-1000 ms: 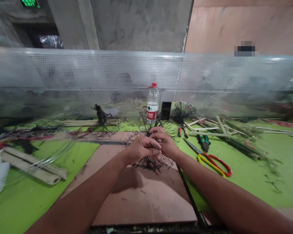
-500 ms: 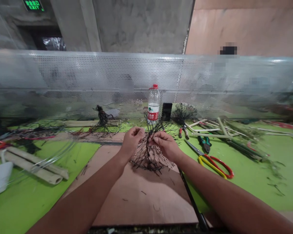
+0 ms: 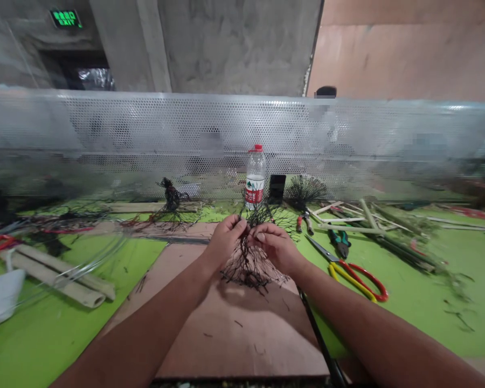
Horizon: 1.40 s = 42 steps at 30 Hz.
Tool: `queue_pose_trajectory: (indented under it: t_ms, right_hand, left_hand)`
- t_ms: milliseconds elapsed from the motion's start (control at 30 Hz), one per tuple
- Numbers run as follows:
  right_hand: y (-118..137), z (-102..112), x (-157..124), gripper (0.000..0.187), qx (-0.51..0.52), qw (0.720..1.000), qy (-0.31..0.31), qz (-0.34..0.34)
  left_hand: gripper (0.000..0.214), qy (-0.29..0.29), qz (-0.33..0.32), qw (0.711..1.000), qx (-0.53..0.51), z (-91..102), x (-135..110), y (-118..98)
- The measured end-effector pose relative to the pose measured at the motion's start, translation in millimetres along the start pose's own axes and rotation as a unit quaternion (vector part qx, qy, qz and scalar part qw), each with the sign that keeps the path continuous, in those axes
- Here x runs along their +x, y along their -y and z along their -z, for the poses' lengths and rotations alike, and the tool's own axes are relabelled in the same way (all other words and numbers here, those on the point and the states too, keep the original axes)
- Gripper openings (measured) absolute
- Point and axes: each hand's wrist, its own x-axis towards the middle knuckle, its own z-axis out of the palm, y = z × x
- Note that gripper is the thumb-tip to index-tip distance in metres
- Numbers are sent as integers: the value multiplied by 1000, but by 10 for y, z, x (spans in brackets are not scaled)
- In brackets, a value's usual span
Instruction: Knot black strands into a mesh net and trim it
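Above the brown board [image 3: 234,323] at the tabletop's near edge, the left hand [image 3: 223,240] and right hand [image 3: 275,247] pinch a black wire tangle [image 3: 246,264], fingers closed on its strands. Red-and-yellow scissors [image 3: 353,272] lie rightward; a water bottle [image 3: 255,177] stands toward the far edge.

water bottle [image 3: 255,178] upright, red cap, just beyond fingers [image 3: 235,225] | small black box [image 3: 276,188] beside bottle | red-and-yellow scissors [image 3: 355,275] flat, right of fingers | green-handled pliers [image 3: 339,240] beyond scissors | bamboo tubes [image 3: 60,277] far left of fingers | brown board [image 3: 234,323] beneath fingers | perforated metal screen [image 3: 145,140] well beyond fingers
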Motion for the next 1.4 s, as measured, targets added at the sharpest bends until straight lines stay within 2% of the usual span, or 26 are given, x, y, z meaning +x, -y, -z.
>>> queue_pose_trajectory:
  t_ms: [133,233,333,433,533,633,767,867,933,1100,1400]
  right_hand:
    - [66,6,-19,3,20,1000,17,3]
    - [97,40,-41,4,37,998,38,-20]
    - [109,87,-61,8,46,995,74,-58]
    - [108,121,-76,13,65,984,120,-114]
    - [106,118,-83,28,82,975,136,-155]
    - [108,81,-80,36,41,982,122,-141]
    - [122,28,-65,31,-26,987,94,-126]
    - [141,12,-52,23,-38,989,68,-129]
    - [155,10,-44,21,-52,991,38,-114]
    - [173,20,-29,20,-78,994,-5,-83]
    - [249,16,-49,18,-153,987,-35,-27]
  left_hand:
    - [24,-20,-11,999,-42,-34,-18,29]
    - [23,-23,-19,999,-13,-26,-34,-22]
    - [22,-1,-47,995,93,29,-34,-82]
    - [22,31,-96,970,223,92,-22,-100]
    - [21,40,-105,960,258,111,-21,-81]
    - [22,54,-73,974,209,93,-30,-75]
    - [26,50,12,998,36,91,-32,-101]
    - [24,65,72,989,-111,124,-33,-104]
    - [22,79,105,977,-165,149,-39,-94]
    - [26,120,131,965,-191,189,-60,-51]
    - [23,151,88,973,-149,200,-39,-66]
